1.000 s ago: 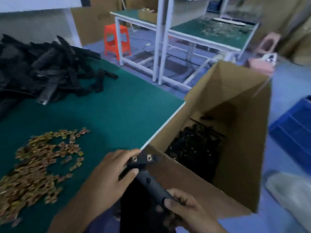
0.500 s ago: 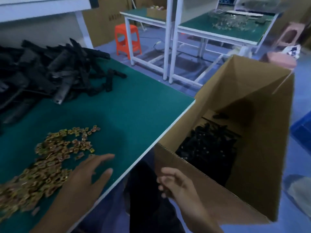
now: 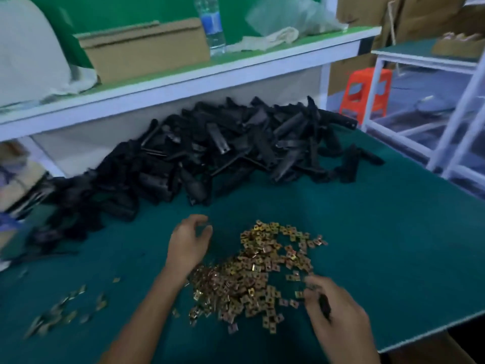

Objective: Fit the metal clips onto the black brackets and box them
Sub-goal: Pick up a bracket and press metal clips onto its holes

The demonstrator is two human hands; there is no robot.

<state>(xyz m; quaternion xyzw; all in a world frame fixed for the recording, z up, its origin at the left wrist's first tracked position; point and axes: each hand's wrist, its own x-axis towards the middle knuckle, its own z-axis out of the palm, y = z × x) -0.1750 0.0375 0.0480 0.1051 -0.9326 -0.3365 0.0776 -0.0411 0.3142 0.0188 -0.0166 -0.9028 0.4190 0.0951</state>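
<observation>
1. On the left of the green table (image 3: 380,232), near its front edge, I note a thin scatter of loose clips (image 3: 60,311), blurred.
2. The black brackets (image 3: 210,153) lie in a long heap along the back of the table, under the white shelf (image 3: 183,77).
3. The left hand (image 3: 187,243) is over the mat between the heap and the main pile of clips. Its fingers are curled toward the thumb. Blur prevents me from telling whether anything is pinched.
4. The metal clips (image 3: 262,271) form a broad gold-coloured pile at centre front.
5. The right hand (image 3: 336,311) is at the pile's near right edge, fingers curled, tips among the clips. I cannot tell if it holds one.
6. An orange stool (image 3: 367,93) stands on the floor beyond the table's far right corner.
</observation>
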